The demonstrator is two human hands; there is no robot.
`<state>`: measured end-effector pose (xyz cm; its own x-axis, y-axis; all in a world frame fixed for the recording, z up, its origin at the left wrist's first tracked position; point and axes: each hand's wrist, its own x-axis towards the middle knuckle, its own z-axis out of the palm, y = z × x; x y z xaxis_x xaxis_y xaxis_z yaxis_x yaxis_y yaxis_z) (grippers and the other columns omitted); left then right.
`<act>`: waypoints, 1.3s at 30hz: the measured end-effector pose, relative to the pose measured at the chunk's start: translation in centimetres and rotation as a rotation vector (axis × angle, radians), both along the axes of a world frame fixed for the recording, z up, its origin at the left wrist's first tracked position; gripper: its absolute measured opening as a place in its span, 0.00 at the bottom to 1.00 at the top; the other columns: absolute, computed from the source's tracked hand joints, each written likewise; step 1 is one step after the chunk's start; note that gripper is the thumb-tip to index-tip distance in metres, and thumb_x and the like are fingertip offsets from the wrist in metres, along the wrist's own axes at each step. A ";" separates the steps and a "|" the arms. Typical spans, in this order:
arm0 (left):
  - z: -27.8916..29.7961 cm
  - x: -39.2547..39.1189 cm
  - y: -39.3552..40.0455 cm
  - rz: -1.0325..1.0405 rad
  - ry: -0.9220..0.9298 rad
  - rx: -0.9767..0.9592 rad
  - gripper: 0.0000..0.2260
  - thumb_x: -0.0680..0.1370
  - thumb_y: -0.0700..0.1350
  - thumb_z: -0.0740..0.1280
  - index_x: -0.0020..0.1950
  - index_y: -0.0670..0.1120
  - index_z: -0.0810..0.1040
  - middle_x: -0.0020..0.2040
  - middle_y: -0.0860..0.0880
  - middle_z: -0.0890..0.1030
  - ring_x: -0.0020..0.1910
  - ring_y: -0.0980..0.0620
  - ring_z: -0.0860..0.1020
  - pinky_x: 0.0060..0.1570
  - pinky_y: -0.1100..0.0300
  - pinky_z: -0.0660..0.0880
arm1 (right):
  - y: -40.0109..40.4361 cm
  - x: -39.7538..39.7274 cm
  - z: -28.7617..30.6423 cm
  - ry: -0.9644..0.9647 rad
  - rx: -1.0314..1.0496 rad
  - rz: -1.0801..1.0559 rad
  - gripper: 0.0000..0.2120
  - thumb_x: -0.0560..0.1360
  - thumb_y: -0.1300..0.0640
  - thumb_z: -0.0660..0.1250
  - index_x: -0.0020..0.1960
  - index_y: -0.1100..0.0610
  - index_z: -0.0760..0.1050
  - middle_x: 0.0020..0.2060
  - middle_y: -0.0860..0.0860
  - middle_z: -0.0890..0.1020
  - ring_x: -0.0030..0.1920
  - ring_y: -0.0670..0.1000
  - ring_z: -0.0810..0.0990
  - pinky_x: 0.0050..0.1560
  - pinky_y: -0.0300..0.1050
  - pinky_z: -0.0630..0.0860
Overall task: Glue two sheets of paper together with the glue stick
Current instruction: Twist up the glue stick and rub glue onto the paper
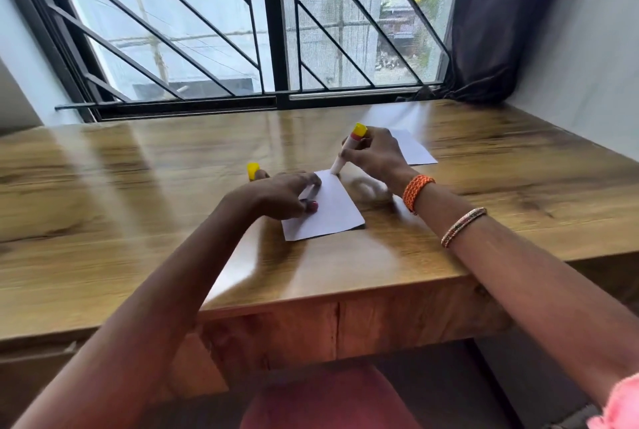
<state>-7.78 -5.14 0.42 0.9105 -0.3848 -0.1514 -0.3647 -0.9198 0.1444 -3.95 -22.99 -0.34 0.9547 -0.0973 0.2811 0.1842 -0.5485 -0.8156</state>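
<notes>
A small white sheet of paper lies on the wooden table in front of me. My left hand presses down on the sheet's left edge with fingers spread. My right hand grips a white glue stick with a yellow end, tilted, its tip touching the sheet's far corner. A second white sheet lies flat behind my right hand, partly hidden by it. The yellow cap stands on the table just beyond my left hand.
A barred window runs along the table's far edge. A dark curtain hangs at the right rear corner beside a white wall. A red seat shows below the table's front edge.
</notes>
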 end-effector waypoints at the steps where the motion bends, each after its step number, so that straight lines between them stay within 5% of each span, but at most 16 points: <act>1: 0.0 0.0 0.0 -0.004 -0.003 0.003 0.23 0.79 0.52 0.60 0.73 0.53 0.60 0.75 0.54 0.62 0.74 0.51 0.59 0.64 0.47 0.52 | 0.1 0.1 0.0 0.001 -0.007 -0.003 0.04 0.65 0.54 0.73 0.40 0.51 0.80 0.38 0.47 0.83 0.49 0.52 0.82 0.57 0.61 0.75; 26: -0.1 -0.3 -0.3 0.023 -0.005 -0.016 0.22 0.79 0.50 0.60 0.72 0.52 0.62 0.75 0.53 0.61 0.75 0.51 0.58 0.66 0.45 0.50 | -0.5 -1.9 -0.4 -0.025 -0.069 -0.037 0.07 0.69 0.53 0.72 0.45 0.54 0.80 0.42 0.51 0.83 0.49 0.53 0.81 0.55 0.58 0.76; 32: -0.1 -0.5 -0.4 0.040 0.000 -0.022 0.21 0.80 0.50 0.59 0.73 0.52 0.61 0.76 0.53 0.60 0.75 0.51 0.57 0.68 0.43 0.48 | -0.9 -3.3 -0.2 -0.054 -0.087 -0.007 0.07 0.70 0.56 0.71 0.46 0.57 0.80 0.42 0.53 0.83 0.48 0.53 0.81 0.50 0.51 0.78; 39: 0.2 -0.7 -0.6 0.039 -0.001 0.016 0.22 0.80 0.50 0.58 0.74 0.52 0.60 0.76 0.53 0.59 0.75 0.51 0.57 0.68 0.45 0.48 | -1.3 -4.8 -0.3 -0.100 -0.138 0.025 0.06 0.69 0.56 0.72 0.44 0.58 0.81 0.41 0.53 0.84 0.47 0.52 0.81 0.51 0.55 0.78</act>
